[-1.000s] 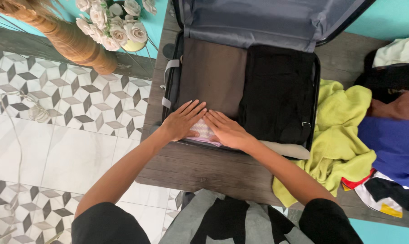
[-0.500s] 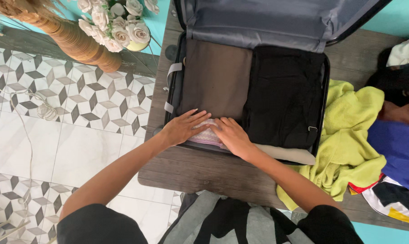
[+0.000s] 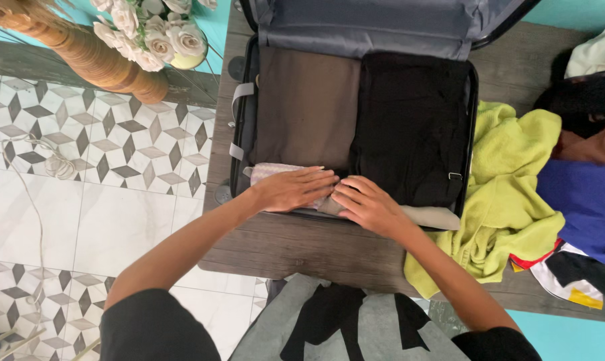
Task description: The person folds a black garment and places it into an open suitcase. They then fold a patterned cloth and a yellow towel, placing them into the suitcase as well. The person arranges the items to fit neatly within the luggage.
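pink patterned cloth (image 3: 270, 171), both hands pressing it, open suitcase (image 3: 244, 127)

At the frame's top centre, the suitcase (image 3: 468, 134) is black with a grey lining. Inside it lie a brown fold (image 3: 307, 107) on the left, a black fold (image 3: 409, 127) on the right, and a pale pink patterned cloth (image 3: 272, 171) at the lower edge. On the right, a yellow-green towel (image 3: 510, 180) meets a blue garment (image 3: 583, 207). The table (image 3: 316, 251) is grey-brown wood. The floor (image 3: 115, 147) at left bears grey, black and white cube-pattern tiles. Cream roses (image 3: 149, 33) fill the upper left.
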